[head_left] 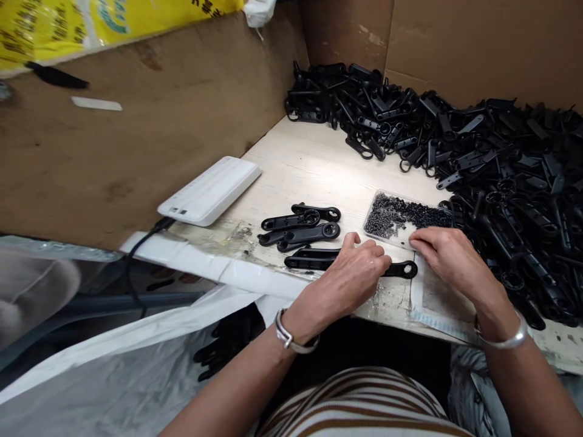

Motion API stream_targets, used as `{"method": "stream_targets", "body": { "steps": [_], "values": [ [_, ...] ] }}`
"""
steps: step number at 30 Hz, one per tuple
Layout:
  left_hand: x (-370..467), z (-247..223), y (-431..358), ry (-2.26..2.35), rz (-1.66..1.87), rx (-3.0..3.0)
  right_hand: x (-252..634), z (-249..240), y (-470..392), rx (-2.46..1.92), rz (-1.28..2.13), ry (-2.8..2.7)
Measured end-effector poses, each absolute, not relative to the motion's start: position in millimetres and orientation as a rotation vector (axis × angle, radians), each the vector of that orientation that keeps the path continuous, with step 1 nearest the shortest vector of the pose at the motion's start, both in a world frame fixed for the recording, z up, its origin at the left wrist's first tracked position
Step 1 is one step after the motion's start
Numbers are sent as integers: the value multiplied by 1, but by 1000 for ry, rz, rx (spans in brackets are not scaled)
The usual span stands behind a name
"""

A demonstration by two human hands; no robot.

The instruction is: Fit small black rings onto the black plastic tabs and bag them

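A long black plastic lever (319,260) was pressed flat on the pale tabletop (310,164) by the left hand (355,273), its ringed end showing beyond the knuckles. The right hand (449,255) was laid at the near edge of a clear tray of small black screws (396,215), fingertips touching it. A few more levers (300,226) were set just behind, a large heap (478,158) was piled to the right, and a white power bank (210,190) was placed to the left.

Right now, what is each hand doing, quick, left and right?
Left hand: closed over a black plastic arm lying on the table.
Right hand: fingertips at the clear tray of small black screws; whether it holds anything cannot be told.
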State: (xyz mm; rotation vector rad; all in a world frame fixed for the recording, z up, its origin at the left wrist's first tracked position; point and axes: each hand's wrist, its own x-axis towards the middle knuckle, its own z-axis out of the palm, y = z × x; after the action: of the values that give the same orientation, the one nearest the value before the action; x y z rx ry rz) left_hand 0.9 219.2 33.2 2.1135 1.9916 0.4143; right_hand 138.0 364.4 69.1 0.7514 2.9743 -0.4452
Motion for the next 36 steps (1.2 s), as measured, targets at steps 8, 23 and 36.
{"method": "stream_targets", "body": {
  "steps": [8,23,36],
  "values": [
    [1,38,222,2001,461,2063,107,48,384,494,-148,3001],
    [18,33,229,2084,1276,1966,146,64,369,939,-1790,2478],
    [14,35,232,1968,1695,1619,153,63,383,1210,-1505,2818]
  ]
}}
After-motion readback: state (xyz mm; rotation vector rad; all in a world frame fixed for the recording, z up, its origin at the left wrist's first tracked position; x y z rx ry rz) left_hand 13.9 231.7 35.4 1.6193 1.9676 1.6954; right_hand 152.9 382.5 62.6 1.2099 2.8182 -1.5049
